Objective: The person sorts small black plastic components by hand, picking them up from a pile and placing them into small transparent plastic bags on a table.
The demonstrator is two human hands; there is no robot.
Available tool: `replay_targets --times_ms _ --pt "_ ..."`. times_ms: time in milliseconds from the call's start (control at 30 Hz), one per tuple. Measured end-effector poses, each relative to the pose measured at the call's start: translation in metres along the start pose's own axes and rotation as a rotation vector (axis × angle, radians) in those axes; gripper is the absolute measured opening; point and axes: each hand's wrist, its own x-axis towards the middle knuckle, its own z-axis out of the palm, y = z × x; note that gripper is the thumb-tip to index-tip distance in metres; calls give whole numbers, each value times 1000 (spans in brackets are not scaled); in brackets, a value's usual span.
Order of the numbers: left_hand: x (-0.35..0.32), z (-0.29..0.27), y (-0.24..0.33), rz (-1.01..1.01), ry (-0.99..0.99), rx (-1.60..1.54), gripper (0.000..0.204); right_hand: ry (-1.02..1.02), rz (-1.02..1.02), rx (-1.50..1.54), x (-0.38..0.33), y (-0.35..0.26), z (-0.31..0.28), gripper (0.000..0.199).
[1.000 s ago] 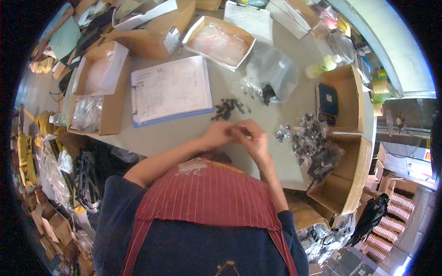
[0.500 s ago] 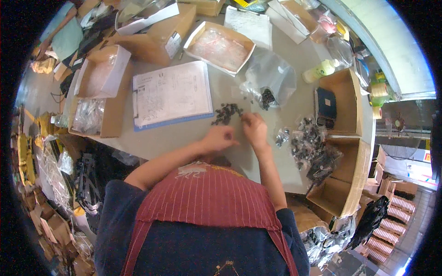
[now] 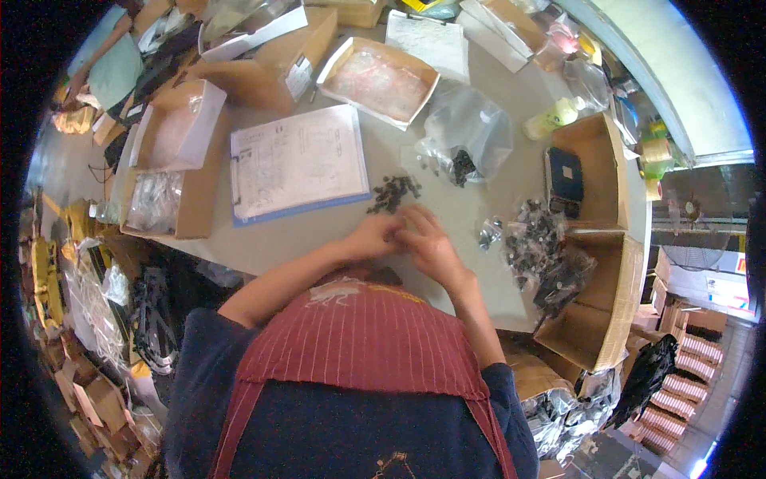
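My left hand (image 3: 373, 237) is closed above the table, just short of a loose pile of small black parts (image 3: 391, 194). Against it, my right hand (image 3: 432, 246) brings its bent fingertips to the left fingers. Whatever lies between the fingers is too small or too hidden to name. Beyond the pile, to the right, a clear plastic bag (image 3: 479, 132) lies with more black pieces (image 3: 463, 168) at its mouth. Right of my hands is a heap of small clear bags with dark parts inside (image 3: 533, 247), and one small bag (image 3: 491, 233) sits apart from it.
A clipboard with papers (image 3: 299, 156) lies left of the pile. Behind stands a shallow box with clear bags (image 3: 379, 84). An open cardboard box (image 3: 594, 172) on the right holds a dark scale-like device (image 3: 564, 182); another carton (image 3: 590, 319) adjoins it. A bottle (image 3: 554, 120) stands back right.
My right hand has drawn back from the edge of the black pile and met my left hand. The left hand has barely shifted.
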Motion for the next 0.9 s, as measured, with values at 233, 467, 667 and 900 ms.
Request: replay_targets --times_ms 233,467,667,900 --pt "-20 0 7 160 198 -129 37 114 129 42 -15 6 13 21" --pt "-22 -10 39 -93 270 -111 19 230 378 155 -21 5 26 16" --pt "-19 -9 38 166 349 179 14 182 403 259 -26 15 41 15" --pt "-3 -15 57 333 308 287 15 135 413 221 -31 18 32 13"
